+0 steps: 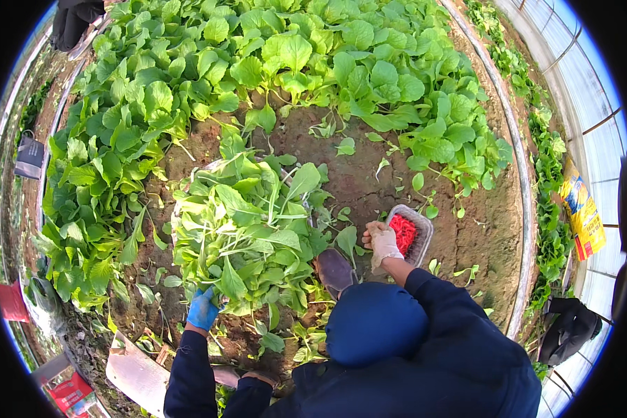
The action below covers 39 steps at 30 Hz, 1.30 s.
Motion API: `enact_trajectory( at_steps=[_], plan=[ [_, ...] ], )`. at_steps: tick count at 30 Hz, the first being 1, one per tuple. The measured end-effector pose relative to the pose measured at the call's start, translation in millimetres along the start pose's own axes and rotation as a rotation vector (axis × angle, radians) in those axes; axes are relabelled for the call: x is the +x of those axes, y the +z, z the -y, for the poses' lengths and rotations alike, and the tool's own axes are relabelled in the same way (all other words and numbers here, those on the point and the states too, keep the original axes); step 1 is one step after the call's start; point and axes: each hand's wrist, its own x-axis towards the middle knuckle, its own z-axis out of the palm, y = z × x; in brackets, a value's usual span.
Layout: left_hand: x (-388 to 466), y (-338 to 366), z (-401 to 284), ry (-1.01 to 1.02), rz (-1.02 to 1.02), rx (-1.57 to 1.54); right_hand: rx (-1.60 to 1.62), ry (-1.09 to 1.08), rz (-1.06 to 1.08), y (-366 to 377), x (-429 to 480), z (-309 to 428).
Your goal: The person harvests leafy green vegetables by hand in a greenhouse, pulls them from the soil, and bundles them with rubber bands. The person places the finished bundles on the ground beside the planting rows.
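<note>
My left hand (203, 309), in a blue glove, is at the near left edge of a large heap of cut leafy greens (245, 230). Its fingers close around stems there, partly covered by leaves. The heap lies in front of me, with pale stems pointing several ways and a container rim partly showing behind it. My right hand (384, 243), in a thin whitish glove, is at the left side of a clear plastic tub (423, 235). Red ties or bands (403, 235) fill part of the tub. Whether these right fingers hold anything is unclear.
Growing greens (292, 57) stand in rows ahead and left. My shoe (336, 271) and bent knee (376, 324) are between the heap and tub. A pale board (136, 373) lies lower left. A yellow bag (582, 214) and dark cloth (569, 329) are by the plastic-film wall.
</note>
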Motion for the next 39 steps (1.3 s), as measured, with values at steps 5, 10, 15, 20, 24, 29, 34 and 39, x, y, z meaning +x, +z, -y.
enact_trajectory(
  at_steps=[5, 10, 15, 20, 24, 29, 34, 39],
  plan=[
    [-74, -15, -66, -0.126, -0.162, 0.639, 0.072, 0.001, 0.066, -23, -16, -12],
    [-190, -34, -111, 0.320, -0.383, 0.693, 0.077, -0.016, 0.120, -18, -29, -1],
    [-311, 15, -102, 0.851, -0.466, 0.459, -0.382, 0.160, 0.451, -50, -59, 5],
    [-392, 3, -51, 1.031, -0.683, 0.330, 0.183, 0.676, 0.430, -134, -53, -82],
    [-404, 0, -48, 1.079, -0.726, 0.283, 0.505, 0.552, 0.166, -140, -14, -94],
    [-394, 43, -62, 1.172, -0.638, 0.411, 0.804, 0.316, -0.099, -124, 42, -119],
    [-380, 85, -59, 1.144, -0.655, 0.478, 0.958, 0.218, -0.197, -126, 49, -96],
    [-353, 75, -51, 1.161, -0.643, 0.484, 1.032, 0.233, -0.153, -146, 28, -77]
  ],
)
